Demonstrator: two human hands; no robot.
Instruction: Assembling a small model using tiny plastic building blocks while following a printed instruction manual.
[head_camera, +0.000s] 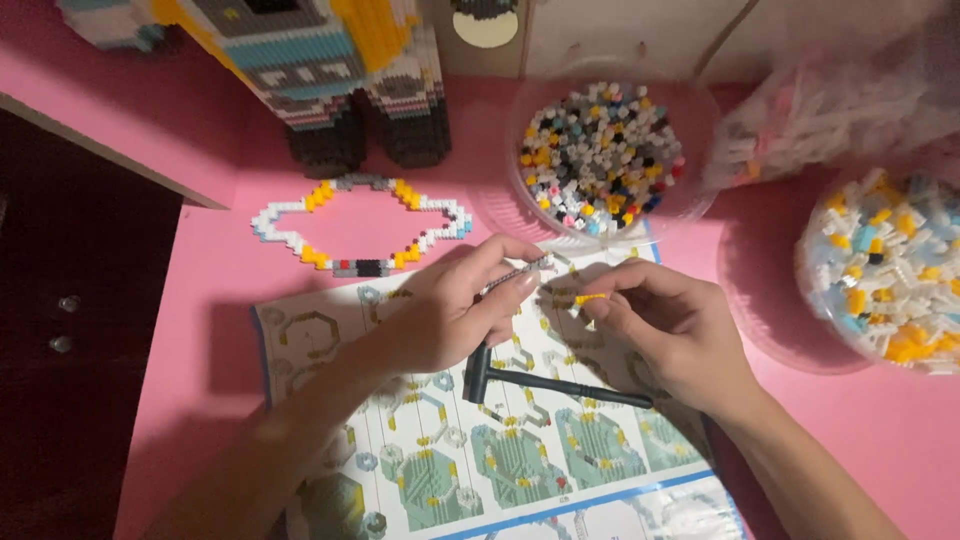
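The left hand (450, 315) was closed on a thin grey strip of small bricks (515, 272), pinched between thumb and forefinger so that its far end pointed right. The right hand (668, 325) gripped a small yellow brick (588, 298) at its fingertips, just beside that strip — whether the two pieces touched was hard to tell at this size. Both hands hovered over an instruction sheet (500, 465) spread on the pink table (880, 430), and a small black hammer-shaped tool (545, 384) lay on the sheet beneath them, its handle running right under the right palm.

Farther off, a clear bowl (598, 158) held mixed loose bricks, and another bowl (885, 265) at the right edge held mostly white, yellow and pale blue ones. To the far left lay a flat ring of white and yellow bricks (362, 225) — behind it stood the legs of a large brick figure (340, 80).
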